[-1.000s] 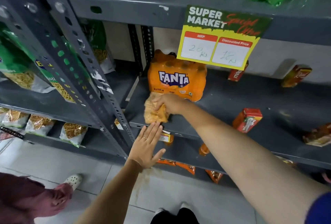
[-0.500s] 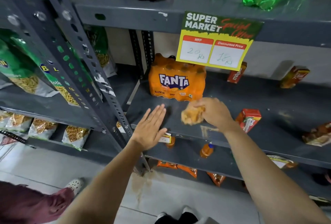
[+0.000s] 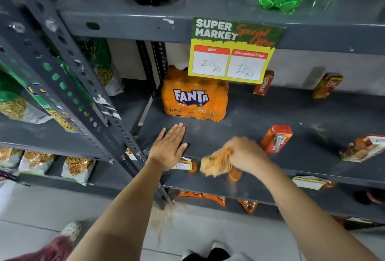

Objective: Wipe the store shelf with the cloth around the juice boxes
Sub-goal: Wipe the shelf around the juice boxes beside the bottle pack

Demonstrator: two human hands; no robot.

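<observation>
Gripping a crumpled yellowish-orange cloth [image 3: 215,163], the right hand [image 3: 246,155] has its fingers curled around the fabric at the front edge of the dark grey metal store shelf [image 3: 245,133], in front of and a little right of the orange shrink-wrapped Fanta bottle pack [image 3: 194,99]; the cloth is blurred, and part of it hangs over the shelf lip. The left hand [image 3: 169,148] lies flat, palm down, on the shelf just in front of the Fanta pack's left corner, fingers straight and pressed together, thumb held out. Right of the pack, a red juice box [image 3: 277,138] stands tilted just beside the right hand. Further right a red and white carton [image 3: 363,148] lies on its side. Behind, two more juice boxes [image 3: 263,83] stand against the back wall.
</observation>
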